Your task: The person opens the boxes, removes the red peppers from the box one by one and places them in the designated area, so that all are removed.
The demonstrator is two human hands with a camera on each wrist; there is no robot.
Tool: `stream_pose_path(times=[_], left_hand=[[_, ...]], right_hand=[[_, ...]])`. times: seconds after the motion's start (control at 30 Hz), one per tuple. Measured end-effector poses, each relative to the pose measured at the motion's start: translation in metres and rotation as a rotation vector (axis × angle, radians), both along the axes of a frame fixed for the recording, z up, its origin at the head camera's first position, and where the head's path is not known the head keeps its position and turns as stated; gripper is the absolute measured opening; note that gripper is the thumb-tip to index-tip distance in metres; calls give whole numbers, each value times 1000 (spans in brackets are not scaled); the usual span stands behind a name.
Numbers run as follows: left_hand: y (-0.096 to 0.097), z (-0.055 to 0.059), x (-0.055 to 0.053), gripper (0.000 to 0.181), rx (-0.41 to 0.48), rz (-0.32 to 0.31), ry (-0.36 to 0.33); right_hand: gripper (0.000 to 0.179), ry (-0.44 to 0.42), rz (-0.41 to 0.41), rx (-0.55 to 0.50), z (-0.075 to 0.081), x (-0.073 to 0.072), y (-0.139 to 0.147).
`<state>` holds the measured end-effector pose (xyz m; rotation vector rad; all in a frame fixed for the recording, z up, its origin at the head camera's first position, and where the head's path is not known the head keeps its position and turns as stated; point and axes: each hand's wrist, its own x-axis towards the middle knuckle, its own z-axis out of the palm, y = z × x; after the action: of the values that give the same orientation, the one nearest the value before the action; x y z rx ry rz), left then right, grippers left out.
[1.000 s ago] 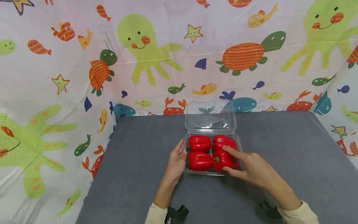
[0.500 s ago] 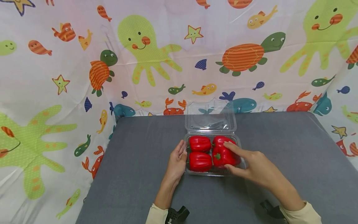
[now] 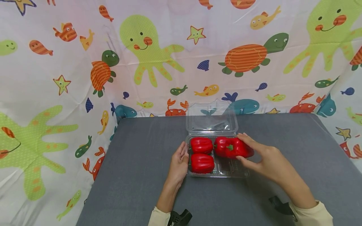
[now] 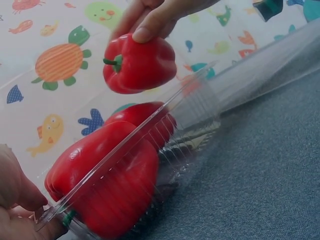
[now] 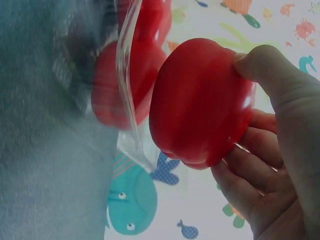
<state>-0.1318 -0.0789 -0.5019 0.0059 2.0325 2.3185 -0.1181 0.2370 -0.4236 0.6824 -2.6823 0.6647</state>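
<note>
My right hand (image 3: 268, 158) holds a red bell pepper (image 3: 236, 148) between thumb and fingers. In the left wrist view this pepper (image 4: 140, 65), with its green stem, is raised above the rim of a transparent plastic clamshell container (image 3: 226, 173). My left hand (image 3: 178, 163) is at the container's left side, its thumb and fingers at the rim (image 4: 100, 170). Two red bell peppers lie in the left half, one at the back (image 3: 201, 145) and one in front (image 3: 202, 163). Another pepper (image 3: 220, 146) sits at the back right, partly hidden by the held one.
The container's hinged lid (image 3: 212, 121) stands raised behind it, near the table's back edge. Grey cloth covers the table (image 3: 141, 157). A white curtain (image 3: 169, 31) printed with sea animals hangs behind and at both sides.
My right hand has lifted the front right pepper and moved it back and to the right, exposing the container's front right floor. My left hand has stayed at the container's side.
</note>
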Motion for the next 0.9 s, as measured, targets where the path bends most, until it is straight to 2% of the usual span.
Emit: stream_pose_path(times=[0.3, 0.53, 0.9], left_hand=[[0, 0, 1, 59, 4, 17, -9], [-1, 0, 2, 59, 9, 17, -11], [0, 0, 0, 59, 11, 29, 5]], right_hand=[[95, 18, -77, 31, 7, -6, 16], [91, 41, -108, 28, 6, -13, 26], [87, -55, -153, 61, -3, -24, 41]])
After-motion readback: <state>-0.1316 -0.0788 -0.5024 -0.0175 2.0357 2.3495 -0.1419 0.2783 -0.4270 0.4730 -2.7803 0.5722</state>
